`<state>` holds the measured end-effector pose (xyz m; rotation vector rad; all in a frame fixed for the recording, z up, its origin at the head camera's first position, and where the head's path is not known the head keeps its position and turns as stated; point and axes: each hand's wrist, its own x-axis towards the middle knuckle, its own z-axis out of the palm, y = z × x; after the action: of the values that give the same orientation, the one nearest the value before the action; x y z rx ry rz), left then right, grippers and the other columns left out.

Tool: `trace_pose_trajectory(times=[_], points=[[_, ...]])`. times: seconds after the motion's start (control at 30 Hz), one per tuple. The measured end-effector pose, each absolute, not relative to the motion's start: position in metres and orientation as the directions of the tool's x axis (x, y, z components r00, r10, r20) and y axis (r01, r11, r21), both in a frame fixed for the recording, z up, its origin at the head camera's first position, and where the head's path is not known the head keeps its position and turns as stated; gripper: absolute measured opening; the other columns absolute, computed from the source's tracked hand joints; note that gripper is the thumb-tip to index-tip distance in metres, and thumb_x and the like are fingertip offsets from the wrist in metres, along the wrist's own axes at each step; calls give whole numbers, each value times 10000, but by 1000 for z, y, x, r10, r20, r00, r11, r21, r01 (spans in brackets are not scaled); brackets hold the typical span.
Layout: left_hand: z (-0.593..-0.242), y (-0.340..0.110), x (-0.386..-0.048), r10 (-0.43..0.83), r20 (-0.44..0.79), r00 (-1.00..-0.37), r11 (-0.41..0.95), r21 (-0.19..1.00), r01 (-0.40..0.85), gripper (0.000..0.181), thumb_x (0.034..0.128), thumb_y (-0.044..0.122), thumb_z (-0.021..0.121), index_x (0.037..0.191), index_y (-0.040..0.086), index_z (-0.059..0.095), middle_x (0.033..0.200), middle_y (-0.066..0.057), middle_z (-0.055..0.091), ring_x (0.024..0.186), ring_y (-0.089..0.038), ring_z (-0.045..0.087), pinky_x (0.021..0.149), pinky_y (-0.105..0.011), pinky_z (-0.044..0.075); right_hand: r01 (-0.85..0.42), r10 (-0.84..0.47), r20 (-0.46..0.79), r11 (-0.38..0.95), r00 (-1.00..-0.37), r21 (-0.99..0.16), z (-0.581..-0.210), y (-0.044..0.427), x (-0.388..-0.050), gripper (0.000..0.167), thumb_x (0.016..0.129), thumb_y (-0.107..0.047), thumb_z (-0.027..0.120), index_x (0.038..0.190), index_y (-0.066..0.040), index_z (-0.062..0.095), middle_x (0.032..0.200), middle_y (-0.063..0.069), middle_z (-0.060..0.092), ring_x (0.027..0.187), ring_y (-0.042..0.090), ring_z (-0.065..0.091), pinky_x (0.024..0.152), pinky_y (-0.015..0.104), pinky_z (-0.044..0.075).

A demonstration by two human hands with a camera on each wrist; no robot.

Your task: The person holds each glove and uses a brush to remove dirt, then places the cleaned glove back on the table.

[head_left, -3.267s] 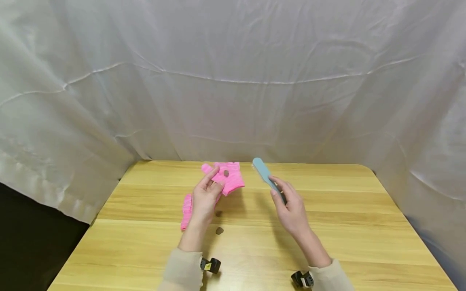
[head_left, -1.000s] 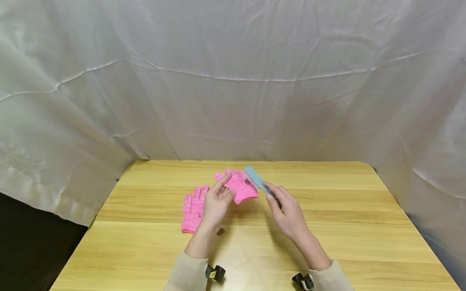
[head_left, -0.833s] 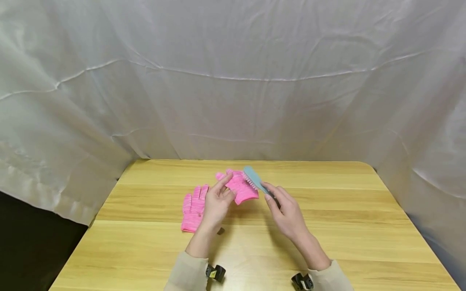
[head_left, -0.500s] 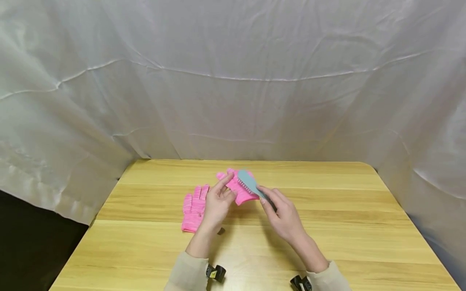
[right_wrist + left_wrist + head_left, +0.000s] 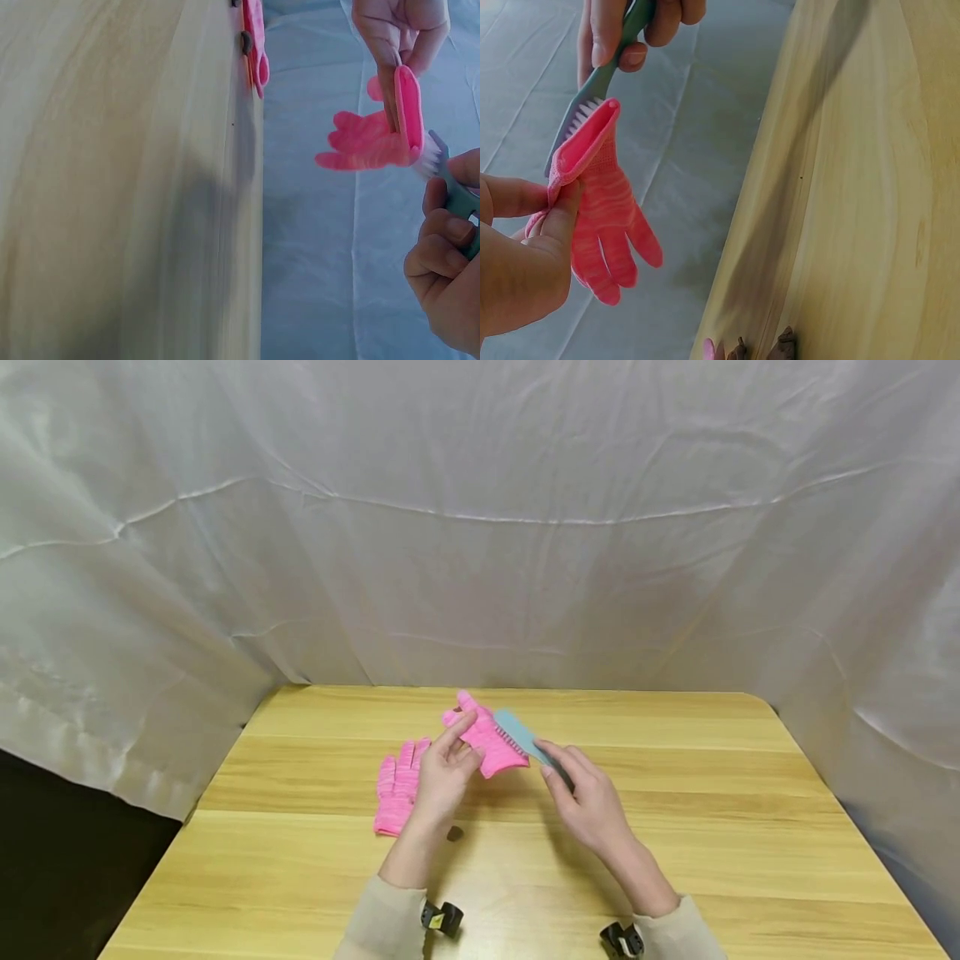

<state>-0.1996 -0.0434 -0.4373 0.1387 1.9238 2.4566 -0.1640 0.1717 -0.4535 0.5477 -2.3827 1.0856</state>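
My left hand (image 5: 444,777) pinches a pink knit glove (image 5: 491,747) near its cuff and holds it above the table. In the left wrist view the glove (image 5: 604,217) hangs with its fingers downward, its cuff gaping. My right hand (image 5: 588,797) grips the dark handle of a blue-green brush (image 5: 517,733). The pale bristles touch the glove's face, seen also in the right wrist view where the brush (image 5: 450,184) meets the cuff area. A second pink glove (image 5: 397,789) lies flat on the table, partly behind my left forearm.
A small dark brown lump (image 5: 454,833) lies on the wooden table (image 5: 712,827) beside my left wrist. Grey cloth (image 5: 525,593) hangs behind the table and along its sides. A black wrist camera (image 5: 442,918) sits on each sleeve.
Both hands came together from apart; the brush moved left onto the held glove. The brown lump seen on that glove earlier is out of sight. Lately the brush shifts slightly along the glove.
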Motion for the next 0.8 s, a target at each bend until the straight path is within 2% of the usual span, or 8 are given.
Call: trace_pose_trajectory(times=[0.17,0.4,0.8], points=[[-437,-46,-199,55,50,-997,-233,972,36,590,950,-125,588,1512,39,516,1608,-150,438,1364,-337,548,1025,-258,526,-524,-154,562,616,-813,-589,-454,175,-164,359,1020,-73,642,1378,-86,663,966,15,646,688,57,463,584,239,439],[-436,-48,-201,52,41,-998,-241,970,27,604,947,-119,596,1515,70,524,1633,-119,408,1394,-326,523,1044,-257,511,-506,-150,538,610,-830,-610,-452,181,-166,363,1018,-62,641,1381,-73,658,907,-18,598,648,49,436,534,229,412],[-438,-51,-202,57,75,-996,-246,967,59,609,930,-143,574,1510,35,516,1628,-158,402,1379,-353,535,1027,-259,526,-507,-118,565,614,-817,-605,-450,185,-166,376,1007,-42,653,1381,-77,657,922,-2,614,652,62,447,537,231,417]])
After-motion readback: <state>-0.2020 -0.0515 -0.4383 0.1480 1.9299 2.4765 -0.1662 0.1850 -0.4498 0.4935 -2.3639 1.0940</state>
